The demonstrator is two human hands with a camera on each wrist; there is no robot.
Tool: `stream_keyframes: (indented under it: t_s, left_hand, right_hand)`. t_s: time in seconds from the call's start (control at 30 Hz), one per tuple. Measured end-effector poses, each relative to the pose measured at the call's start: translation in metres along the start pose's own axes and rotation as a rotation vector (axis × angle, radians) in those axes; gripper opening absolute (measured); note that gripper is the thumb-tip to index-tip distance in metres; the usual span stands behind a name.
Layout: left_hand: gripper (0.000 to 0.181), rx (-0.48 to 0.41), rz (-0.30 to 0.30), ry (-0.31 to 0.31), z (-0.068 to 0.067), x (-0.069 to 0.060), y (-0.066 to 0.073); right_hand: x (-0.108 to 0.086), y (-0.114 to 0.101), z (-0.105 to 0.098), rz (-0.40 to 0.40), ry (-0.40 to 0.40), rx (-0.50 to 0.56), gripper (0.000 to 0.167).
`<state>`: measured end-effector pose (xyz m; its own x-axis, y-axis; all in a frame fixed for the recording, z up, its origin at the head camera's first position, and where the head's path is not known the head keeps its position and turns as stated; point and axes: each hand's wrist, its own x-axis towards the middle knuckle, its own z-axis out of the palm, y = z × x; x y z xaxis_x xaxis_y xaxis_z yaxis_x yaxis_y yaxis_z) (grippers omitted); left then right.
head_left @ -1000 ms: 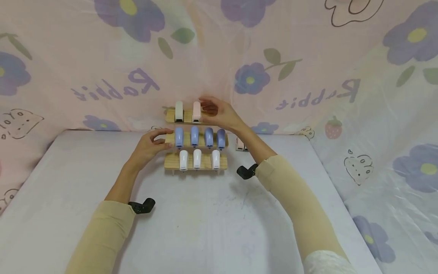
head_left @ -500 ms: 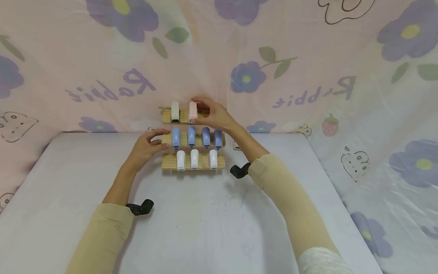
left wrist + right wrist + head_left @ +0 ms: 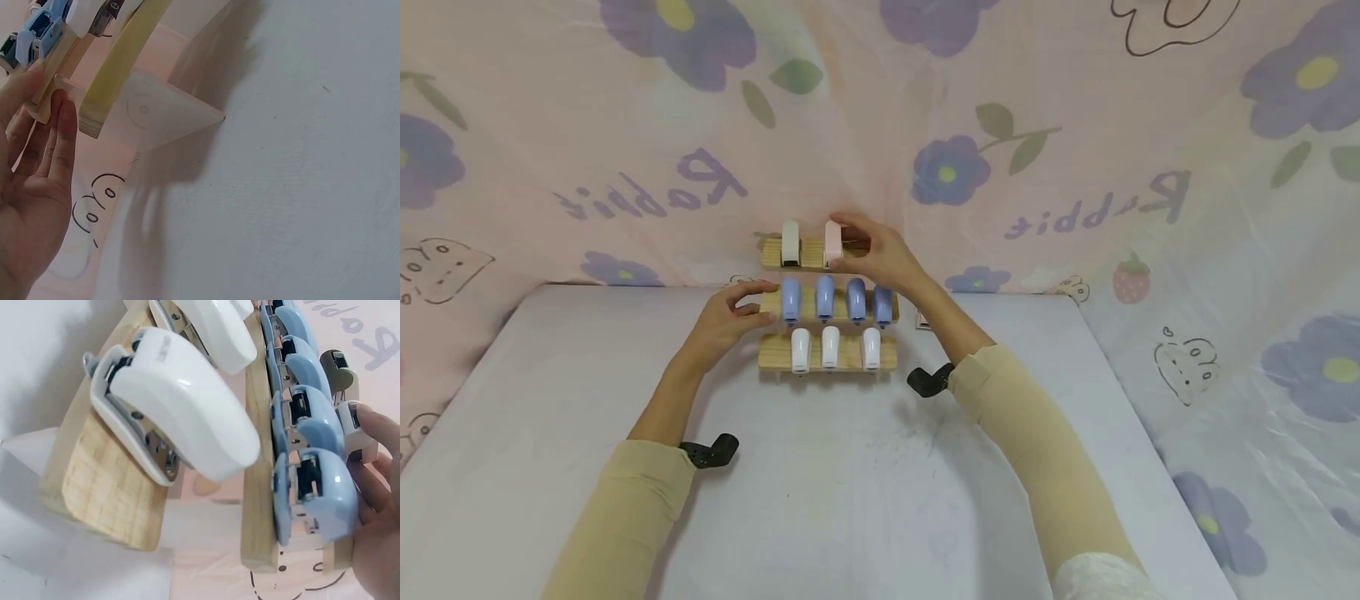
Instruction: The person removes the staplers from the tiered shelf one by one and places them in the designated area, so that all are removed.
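A three-tier wooden rack stands at the back, its bottom board (image 3: 775,353) bearing three white staplers (image 3: 831,347). Several blue staplers (image 3: 825,298) line the middle board. On the top board sit a pale green stapler (image 3: 791,243) and, to its right, a pink stapler (image 3: 832,242). My right hand (image 3: 883,255) pinches the pink stapler between thumb and fingers; the right wrist view shows this hand (image 3: 380,506) behind the blue row. My left hand (image 3: 726,323) grips the left end of the middle board, thumb on one side and fingers beneath in the left wrist view (image 3: 44,181).
A small pinkish object (image 3: 922,320) lies on the white table (image 3: 850,483) right of the rack, partly hidden by my right forearm. Patterned cloth (image 3: 850,125) hangs behind the rack and along the sides.
My right hand has moved slightly left with its fingers closer around the pink stapler. The left hand keeps its place on the board. The head view has shifted a little.
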<state>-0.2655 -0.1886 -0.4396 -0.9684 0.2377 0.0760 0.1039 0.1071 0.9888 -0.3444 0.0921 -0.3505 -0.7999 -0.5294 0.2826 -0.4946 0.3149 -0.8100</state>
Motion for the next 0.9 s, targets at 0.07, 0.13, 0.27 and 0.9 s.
stream_keyframes:
  t_s: [0.07,0.13,0.27,0.9]
  left_hand:
    - [0.054,0.004,-0.002,0.007,0.000,0.000,-0.001]
    - [0.053,0.008,-0.004,0.012,-0.001,0.000,-0.002]
    - [0.054,0.009,-0.003,0.006,0.000,0.002,-0.002]
    - [0.053,0.019,-0.006,0.003,0.001,0.003,-0.002]
  right_hand:
    - [-0.001,0.000,-0.001,-0.001,-0.004,0.009,0.072]
    - [-0.002,0.000,-0.002,0.004,-0.004,0.021,0.074]
    - [-0.004,-0.001,-0.004,0.020,0.001,0.060,0.075]
    - [-0.026,-0.007,-0.030,0.074,-0.031,0.058,0.071]
